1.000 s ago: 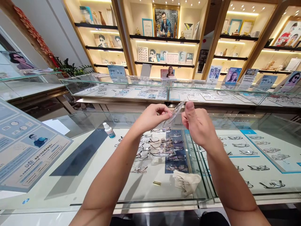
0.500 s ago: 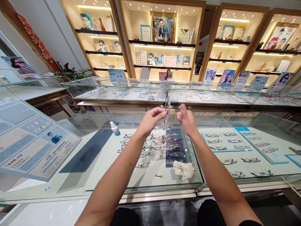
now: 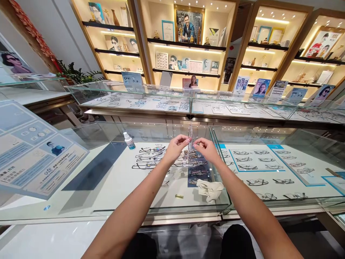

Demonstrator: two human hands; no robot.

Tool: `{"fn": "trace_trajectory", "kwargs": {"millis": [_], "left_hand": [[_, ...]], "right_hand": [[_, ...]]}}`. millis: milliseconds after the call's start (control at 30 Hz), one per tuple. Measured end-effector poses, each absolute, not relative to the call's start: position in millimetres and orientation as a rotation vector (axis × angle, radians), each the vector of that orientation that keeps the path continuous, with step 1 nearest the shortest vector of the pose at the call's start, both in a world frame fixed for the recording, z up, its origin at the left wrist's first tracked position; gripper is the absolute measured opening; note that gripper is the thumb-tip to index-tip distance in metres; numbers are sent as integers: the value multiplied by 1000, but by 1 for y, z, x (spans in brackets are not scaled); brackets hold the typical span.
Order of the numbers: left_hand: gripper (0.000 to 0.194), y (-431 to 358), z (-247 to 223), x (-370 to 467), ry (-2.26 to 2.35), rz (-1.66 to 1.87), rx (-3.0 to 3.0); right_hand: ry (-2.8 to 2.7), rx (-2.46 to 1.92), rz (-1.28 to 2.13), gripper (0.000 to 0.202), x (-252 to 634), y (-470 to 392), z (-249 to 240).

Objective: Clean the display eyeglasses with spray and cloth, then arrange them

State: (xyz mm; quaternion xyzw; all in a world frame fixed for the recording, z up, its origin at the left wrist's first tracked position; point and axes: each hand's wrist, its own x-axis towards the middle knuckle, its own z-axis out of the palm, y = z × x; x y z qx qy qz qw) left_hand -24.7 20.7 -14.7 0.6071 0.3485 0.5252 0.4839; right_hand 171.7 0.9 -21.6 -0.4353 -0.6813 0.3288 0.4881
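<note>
change at the glasses: the right hand (image 3: 207, 149), apart from the thin, clear-lensed glasses (image 3: 190, 138) half a second ago, now has its fingertips at their side, so both hands meet there.
glasses: upright, seen nearly edge-on, raised above the glass-topped display bench (image 3: 107, 201).
left hand (image 3: 176, 147): pinches the glasses between thumb and fingers, forearm reaching forward and inward.
right hand: thumb and fingers bent inward, mirroring the left; whether they grip or only touch, one cannot tell.
crumpled cream cloth (image 3: 210, 190): lies on the bench, near the small gold-coloured bar (image 3: 179, 196).
white-capped plastic bottle (image 3: 129, 141): stands farther left.
</note>
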Motion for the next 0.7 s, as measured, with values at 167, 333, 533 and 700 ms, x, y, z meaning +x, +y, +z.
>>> {"fn": "trace_trajectory", "kwargs": {"millis": [167,333,533,700], "left_hand": [[53,23,-17,-23,839,1253,1500],[50,27,-22,-23,812,1258,1522],[47,30,-23,-29,852,1258,1556],[45,30,-22,-33,892,1209,1628]], "right_hand": [[-1682,-1052,788,31,167,1,-25],[-1687,-1063,757,28,169,3,-26],[-1626,-1178,521,27,176,2,-23],[-1462,-1301,286,31,184,4,-18]]}}
